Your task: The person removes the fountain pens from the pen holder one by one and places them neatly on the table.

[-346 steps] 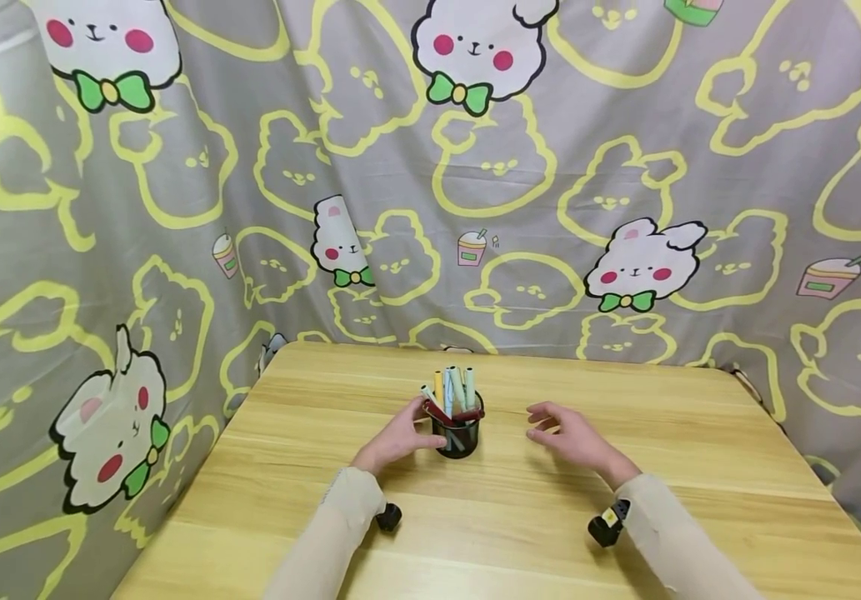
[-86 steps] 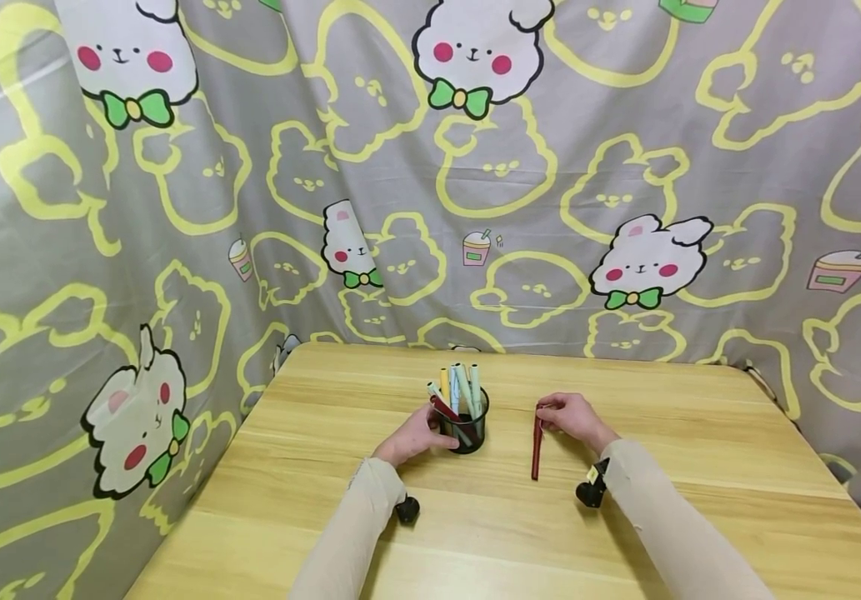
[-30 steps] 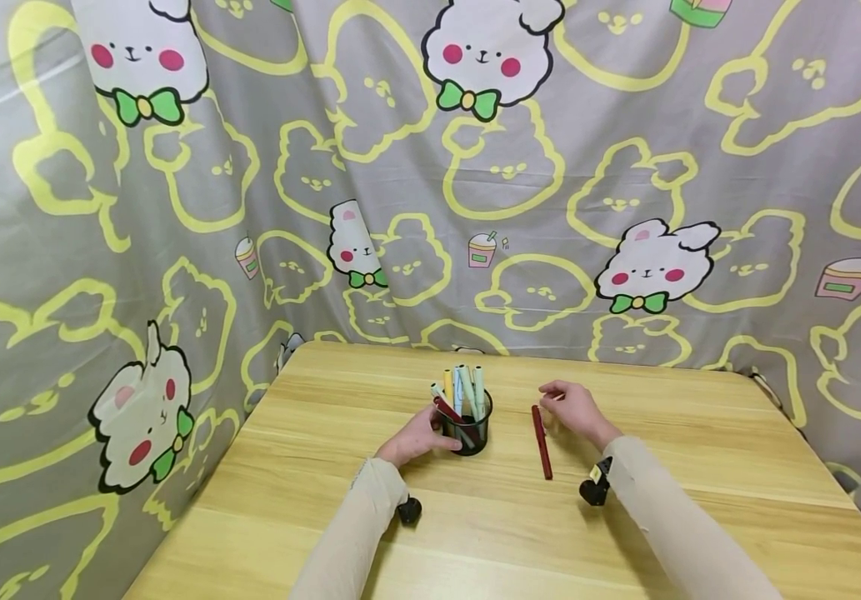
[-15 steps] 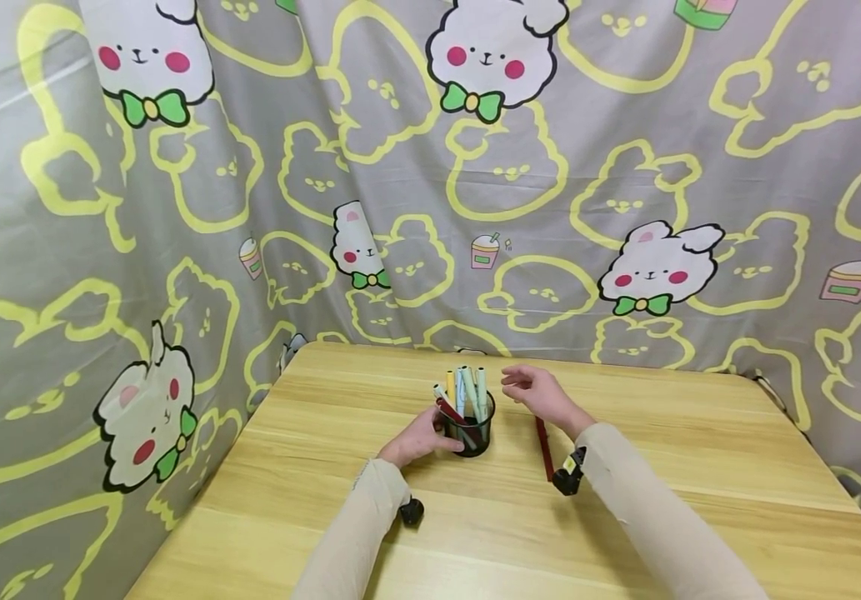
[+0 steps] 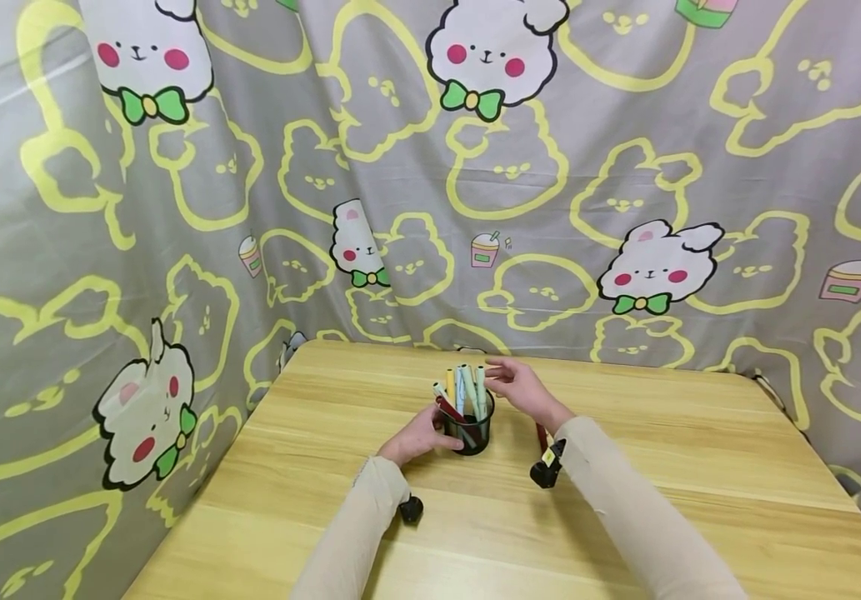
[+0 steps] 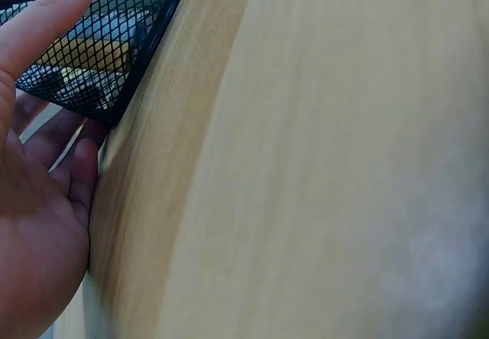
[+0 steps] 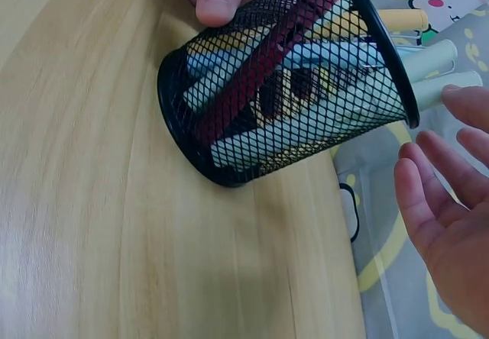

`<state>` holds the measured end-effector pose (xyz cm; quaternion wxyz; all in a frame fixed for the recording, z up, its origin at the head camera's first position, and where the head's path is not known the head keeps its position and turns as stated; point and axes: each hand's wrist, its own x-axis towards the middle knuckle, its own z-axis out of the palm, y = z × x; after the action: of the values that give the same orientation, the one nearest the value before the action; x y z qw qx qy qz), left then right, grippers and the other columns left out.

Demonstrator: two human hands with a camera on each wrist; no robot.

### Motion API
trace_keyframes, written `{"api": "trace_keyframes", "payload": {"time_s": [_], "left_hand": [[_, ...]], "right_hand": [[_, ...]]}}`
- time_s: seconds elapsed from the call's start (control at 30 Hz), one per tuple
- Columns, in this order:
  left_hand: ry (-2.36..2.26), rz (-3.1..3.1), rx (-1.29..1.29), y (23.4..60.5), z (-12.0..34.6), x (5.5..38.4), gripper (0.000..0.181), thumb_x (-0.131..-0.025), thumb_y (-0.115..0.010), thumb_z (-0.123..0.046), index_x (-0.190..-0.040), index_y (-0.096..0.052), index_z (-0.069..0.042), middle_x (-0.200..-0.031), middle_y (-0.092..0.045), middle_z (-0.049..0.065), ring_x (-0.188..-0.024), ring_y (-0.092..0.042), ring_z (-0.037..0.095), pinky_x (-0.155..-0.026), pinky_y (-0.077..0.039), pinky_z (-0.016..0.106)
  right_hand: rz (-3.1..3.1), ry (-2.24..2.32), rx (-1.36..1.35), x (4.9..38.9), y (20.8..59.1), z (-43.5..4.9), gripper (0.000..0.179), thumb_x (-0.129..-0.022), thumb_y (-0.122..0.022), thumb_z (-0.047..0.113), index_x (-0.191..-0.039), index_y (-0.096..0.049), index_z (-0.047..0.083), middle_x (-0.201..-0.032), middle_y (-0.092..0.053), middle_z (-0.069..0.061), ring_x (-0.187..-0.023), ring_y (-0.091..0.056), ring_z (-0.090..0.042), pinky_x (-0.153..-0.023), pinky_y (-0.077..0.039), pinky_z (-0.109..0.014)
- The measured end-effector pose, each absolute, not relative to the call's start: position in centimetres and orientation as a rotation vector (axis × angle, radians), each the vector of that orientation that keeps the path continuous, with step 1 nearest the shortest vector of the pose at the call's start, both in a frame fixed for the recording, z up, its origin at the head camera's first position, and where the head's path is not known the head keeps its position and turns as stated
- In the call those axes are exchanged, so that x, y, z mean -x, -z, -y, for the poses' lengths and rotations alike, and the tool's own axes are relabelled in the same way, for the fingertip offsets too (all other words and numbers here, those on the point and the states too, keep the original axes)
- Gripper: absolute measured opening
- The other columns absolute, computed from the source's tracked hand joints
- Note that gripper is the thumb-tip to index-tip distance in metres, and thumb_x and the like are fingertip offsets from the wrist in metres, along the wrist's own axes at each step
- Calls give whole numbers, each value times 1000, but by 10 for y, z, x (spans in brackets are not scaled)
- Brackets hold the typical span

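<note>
A black mesh pen holder [image 5: 478, 435] stands on the table, filled with several pale green, blue and yellow markers and one dark red pen [image 5: 448, 408]. My left hand [image 5: 417, 437] grips the holder from its left side; in the left wrist view its thumb lies across the mesh [image 6: 114, 49]. On the other side, my right hand [image 5: 522, 390] is at the markers' upper ends with its fingers loosely spread. The right wrist view has one fingertip right at the end of a pale green marker [image 7: 439, 88].
Another dark red pen [image 5: 542, 437] lies on the wooden table [image 5: 663, 467], partly hidden behind the right wrist and its black camera [image 5: 547, 468]. A grey curtain [image 5: 400, 183] with cartoon prints hangs behind and left of the table.
My right hand has let go of a dark red pen, leaving it on the table, and moved left to the markers in the holder. My left hand has kept its place.
</note>
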<state>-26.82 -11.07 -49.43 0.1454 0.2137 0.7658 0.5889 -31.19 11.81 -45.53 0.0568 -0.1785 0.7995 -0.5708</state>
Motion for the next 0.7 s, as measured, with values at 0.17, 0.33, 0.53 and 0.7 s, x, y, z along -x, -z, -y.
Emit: {"api": "trace_keyframes", "payload": {"time_s": [0.17, 0.33, 0.53, 0.7], "left_hand": [[-1682, -2222, -629, 494, 112, 268, 65, -76, -76, 0, -134, -47, -2, -129, -53, 11, -116, -49, 23, -102, -33, 43], [-1675, -2233, -634, 494, 112, 268, 65, -76, -77, -1, -134, -47, -2, -129, -53, 11, -116, -49, 22, -102, -33, 43], [-1681, -2211, -631, 495, 111, 269, 65, -76, -76, 0, -134, -47, -1, -130, -53, 11, -117, -48, 21, -103, -32, 43], [-1681, -2212, -629, 495, 111, 269, 67, -76, -76, 0, -136, -44, 2, -131, -52, 14, -118, -48, 23, -103, -32, 44]], "right_hand": [[-2407, 1759, 536, 314, 458, -112, 50, -92, -61, 10, -137, -43, -4, -122, -57, -24, -109, -56, -33, -85, -49, -41], [-2435, 1750, 518, 312, 456, -107, 50, -90, -65, 11, -136, -46, -1, -116, -60, -20, -107, -57, -31, -86, -49, -39], [-2454, 1728, 520, 308, 449, -104, 47, -90, -65, 10, -133, -50, -2, -108, -63, -16, -101, -58, -29, -83, -49, -37], [-2437, 1756, 542, 307, 446, -104, 42, -87, -66, 3, -126, -54, -6, -103, -63, -19, -98, -58, -34, -81, -48, -41]]}}
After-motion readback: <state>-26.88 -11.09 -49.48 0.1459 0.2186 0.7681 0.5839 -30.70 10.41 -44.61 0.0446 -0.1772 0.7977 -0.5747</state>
